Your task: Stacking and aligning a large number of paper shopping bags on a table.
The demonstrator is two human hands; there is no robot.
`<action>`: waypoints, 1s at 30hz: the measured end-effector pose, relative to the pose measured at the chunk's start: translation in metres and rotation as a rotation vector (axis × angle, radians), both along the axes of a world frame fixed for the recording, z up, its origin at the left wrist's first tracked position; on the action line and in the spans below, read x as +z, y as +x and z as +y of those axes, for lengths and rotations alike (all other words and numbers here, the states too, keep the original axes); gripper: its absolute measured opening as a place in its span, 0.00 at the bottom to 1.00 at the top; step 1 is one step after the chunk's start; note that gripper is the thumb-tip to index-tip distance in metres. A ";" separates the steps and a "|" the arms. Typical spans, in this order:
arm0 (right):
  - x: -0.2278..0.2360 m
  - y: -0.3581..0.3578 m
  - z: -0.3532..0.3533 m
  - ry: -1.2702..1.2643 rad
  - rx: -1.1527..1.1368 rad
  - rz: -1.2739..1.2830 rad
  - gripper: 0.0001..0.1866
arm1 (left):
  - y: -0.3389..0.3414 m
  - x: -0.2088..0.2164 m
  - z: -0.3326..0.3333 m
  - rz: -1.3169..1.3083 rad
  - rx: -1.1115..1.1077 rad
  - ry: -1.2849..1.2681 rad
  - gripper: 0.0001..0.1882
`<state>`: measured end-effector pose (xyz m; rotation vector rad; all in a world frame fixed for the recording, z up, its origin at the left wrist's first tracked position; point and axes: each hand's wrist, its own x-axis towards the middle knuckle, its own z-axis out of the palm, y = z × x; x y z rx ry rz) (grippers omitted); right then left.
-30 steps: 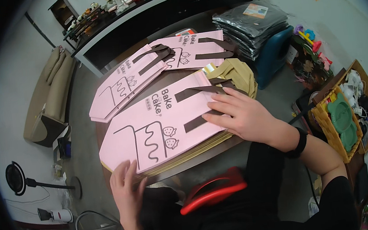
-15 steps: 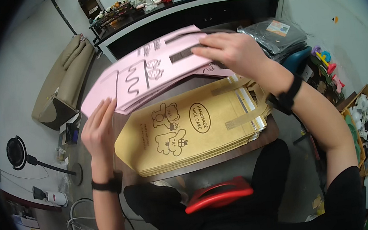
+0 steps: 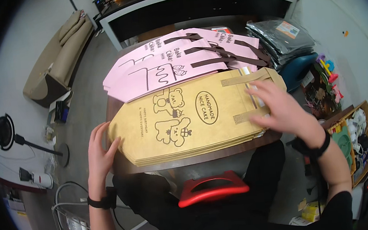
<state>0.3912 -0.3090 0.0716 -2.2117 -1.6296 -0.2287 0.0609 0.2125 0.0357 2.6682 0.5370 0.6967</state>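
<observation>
while pink bags point(image 3: 157, 77) lie flat across the upper centre of the frame, we see a person's two bare hands at either end of a tan stack point(image 3: 215, 136) in the middle of the frame, on a brown table point(image 3: 268, 140). as far as we can judge, setting the pink bags aside is done: they rest in overlapping groups above the tan stack, and neither hand touches them. the tan bags, by our reading, are what is left to deal with, sitting together in one pile. at centre left, the left hand point(image 3: 100, 147) is half open, thumb apart from the fingers, its tips against the stack's tapered end; we cannot tell whether it pinches any layer. at centre right, the right hand point(image 3: 282, 109) is loosely spread over the handle end, and we cannot tell whether it grips anything or merely rests there. the tan bags lie flat, their edges layered along the lower side and slightly uneven at lower right, with pale slivers showing near the mouth. we note two outlined cartoon animals, an oval emblem and pale tan handles point(image 3: 238, 80) on the top one. the pink bags carry dark line drawings and dark brown handles point(image 3: 207, 62).
</observation>
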 end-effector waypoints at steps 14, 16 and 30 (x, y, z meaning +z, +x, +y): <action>-0.009 -0.047 0.028 -0.369 0.013 -0.180 0.61 | 0.002 0.021 -0.091 0.288 -0.435 0.329 0.52; -0.009 -0.049 0.030 -0.395 -0.012 -0.198 0.61 | 0.005 0.021 -0.096 0.290 -0.430 0.343 0.54; -0.040 -0.068 0.044 -0.283 -0.151 -0.352 0.56 | -0.001 -0.006 -0.113 0.221 -0.351 0.614 0.57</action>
